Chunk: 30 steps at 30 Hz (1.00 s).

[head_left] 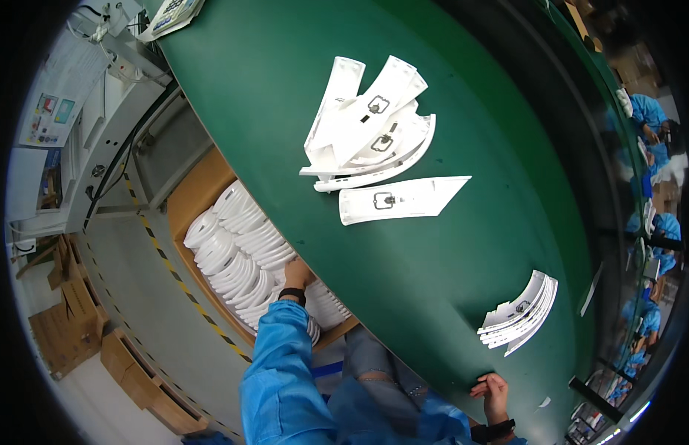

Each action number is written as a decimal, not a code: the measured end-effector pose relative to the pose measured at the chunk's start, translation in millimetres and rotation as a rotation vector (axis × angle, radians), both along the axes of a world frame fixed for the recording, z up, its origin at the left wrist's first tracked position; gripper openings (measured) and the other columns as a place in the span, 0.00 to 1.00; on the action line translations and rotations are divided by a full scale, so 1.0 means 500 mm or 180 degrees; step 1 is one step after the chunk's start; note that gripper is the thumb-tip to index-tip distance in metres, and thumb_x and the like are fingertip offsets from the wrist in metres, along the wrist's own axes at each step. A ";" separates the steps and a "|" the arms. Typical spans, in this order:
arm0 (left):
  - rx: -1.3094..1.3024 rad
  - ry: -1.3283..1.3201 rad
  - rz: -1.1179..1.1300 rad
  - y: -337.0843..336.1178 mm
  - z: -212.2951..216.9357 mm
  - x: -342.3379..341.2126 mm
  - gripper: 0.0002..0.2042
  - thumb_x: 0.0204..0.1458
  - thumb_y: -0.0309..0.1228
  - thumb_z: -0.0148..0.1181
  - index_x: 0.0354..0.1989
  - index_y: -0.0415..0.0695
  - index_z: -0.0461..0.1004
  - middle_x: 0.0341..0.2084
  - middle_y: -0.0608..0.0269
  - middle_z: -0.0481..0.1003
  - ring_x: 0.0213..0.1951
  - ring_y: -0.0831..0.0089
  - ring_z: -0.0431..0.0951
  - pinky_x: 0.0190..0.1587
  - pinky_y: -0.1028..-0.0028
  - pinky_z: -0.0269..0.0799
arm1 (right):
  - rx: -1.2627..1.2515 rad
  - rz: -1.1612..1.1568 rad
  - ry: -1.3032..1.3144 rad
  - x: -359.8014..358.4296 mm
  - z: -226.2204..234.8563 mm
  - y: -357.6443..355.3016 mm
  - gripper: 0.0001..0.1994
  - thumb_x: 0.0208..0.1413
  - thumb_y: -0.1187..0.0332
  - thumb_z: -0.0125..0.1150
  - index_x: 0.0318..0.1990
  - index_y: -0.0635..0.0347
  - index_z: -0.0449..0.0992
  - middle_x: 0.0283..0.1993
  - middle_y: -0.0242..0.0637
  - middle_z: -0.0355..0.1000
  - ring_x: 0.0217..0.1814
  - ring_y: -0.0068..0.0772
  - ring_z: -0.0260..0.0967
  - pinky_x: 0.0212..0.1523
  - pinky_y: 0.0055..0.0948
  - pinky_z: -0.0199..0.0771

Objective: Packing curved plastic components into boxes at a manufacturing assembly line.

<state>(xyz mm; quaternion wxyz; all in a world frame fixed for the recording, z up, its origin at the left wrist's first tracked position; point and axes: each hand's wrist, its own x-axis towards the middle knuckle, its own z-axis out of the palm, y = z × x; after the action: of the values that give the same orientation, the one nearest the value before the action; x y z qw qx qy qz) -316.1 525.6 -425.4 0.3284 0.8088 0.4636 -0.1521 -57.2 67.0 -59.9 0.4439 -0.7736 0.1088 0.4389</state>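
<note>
My left hand (297,274) reaches into a cardboard box (192,194) beside the table. It touches or lies close to the curved white plastic panels (244,241) stacked in rows there. Its fingertips are hard to make out, so I cannot tell whether it grips a panel. My right hand (494,393) rests on the green table (403,297) near its front edge, fingers loosely bent and a little apart, holding nothing. Just beyond it stands a neat fanned stack of curved white panels (524,311).
Farther back on the table lies a loose pile of white panels (374,119), with a single panel (396,200) in front of it. A dark belt (559,111) runs along the far side. Flattened cardboard (70,326) lies on the floor at left; people in blue work at far right.
</note>
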 end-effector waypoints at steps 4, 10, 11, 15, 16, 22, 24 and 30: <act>0.0324 0.0051 0.0020 -0.040 -0.007 -0.026 0.15 0.49 0.29 0.51 0.46 0.40 0.72 0.42 0.51 0.72 0.50 0.52 0.71 0.44 0.57 0.70 | 0.0046 -0.0004 0.0131 0.006 -0.003 0.001 0.15 0.61 0.61 0.48 0.34 0.67 0.73 0.22 0.45 0.75 0.19 0.35 0.74 0.19 0.25 0.73; 0.0821 -0.0365 -0.0023 -0.030 0.026 -0.010 0.16 0.49 0.26 0.50 0.48 0.39 0.71 0.45 0.47 0.67 0.52 0.51 0.67 0.56 0.52 0.61 | 0.0018 -0.0028 0.0204 0.014 -0.002 0.005 0.16 0.61 0.61 0.48 0.34 0.68 0.73 0.22 0.46 0.75 0.18 0.35 0.73 0.18 0.26 0.73; 0.0488 -0.0582 0.0296 -0.032 0.042 0.006 0.17 0.50 0.27 0.49 0.50 0.39 0.70 0.48 0.46 0.66 0.55 0.50 0.65 0.60 0.49 0.55 | 0.0019 -0.0064 0.0219 0.016 -0.001 0.002 0.16 0.61 0.63 0.46 0.34 0.69 0.73 0.23 0.47 0.75 0.19 0.36 0.74 0.20 0.26 0.74; 0.1367 -0.0690 -0.0162 -0.069 0.096 0.028 0.22 0.53 0.29 0.46 0.57 0.39 0.65 0.57 0.43 0.62 0.63 0.49 0.56 0.64 0.43 0.44 | 0.0005 -0.0075 0.0216 0.014 0.006 0.002 0.16 0.61 0.65 0.45 0.34 0.70 0.74 0.24 0.48 0.75 0.22 0.37 0.75 0.22 0.26 0.75; 0.1399 -0.0433 -0.0056 -0.077 0.085 -0.012 0.24 0.54 0.32 0.46 0.60 0.40 0.62 0.60 0.43 0.58 0.66 0.48 0.51 0.65 0.43 0.39 | 0.0036 -0.0085 0.0235 0.014 0.003 0.011 0.16 0.61 0.65 0.45 0.34 0.70 0.74 0.24 0.48 0.75 0.22 0.37 0.75 0.22 0.26 0.75; 0.0084 -0.0050 0.0071 -0.053 0.083 -0.007 0.29 0.57 0.39 0.44 0.65 0.37 0.54 0.66 0.41 0.48 0.68 0.44 0.42 0.66 0.44 0.31 | -0.0063 -0.0108 0.0391 0.015 0.014 0.016 0.15 0.62 0.65 0.45 0.35 0.69 0.74 0.27 0.49 0.76 0.25 0.36 0.76 0.25 0.26 0.75; 0.1698 -0.0704 0.1136 -0.043 0.084 -0.095 0.29 0.59 0.41 0.42 0.65 0.34 0.52 0.66 0.40 0.48 0.68 0.45 0.42 0.68 0.49 0.31 | 0.0054 0.0249 0.0480 0.017 0.005 0.034 0.15 0.63 0.65 0.45 0.36 0.69 0.74 0.28 0.49 0.76 0.25 0.36 0.76 0.27 0.26 0.76; 0.2670 -0.1628 0.1921 -0.041 0.577 0.188 0.20 0.57 0.26 0.49 0.56 0.31 0.60 0.54 0.43 0.62 0.56 0.51 0.61 0.60 0.60 0.54 | 0.0029 0.0075 0.0433 0.028 0.024 0.032 0.17 0.67 0.63 0.41 0.41 0.68 0.73 0.32 0.45 0.76 0.30 0.34 0.77 0.31 0.26 0.77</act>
<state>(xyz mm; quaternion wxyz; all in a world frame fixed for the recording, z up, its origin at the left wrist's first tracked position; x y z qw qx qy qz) -222.1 505.0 -136.9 0.1100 0.7128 0.6003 0.3457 -43.2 82.9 -47.8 0.4338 -0.7411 0.1276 0.4962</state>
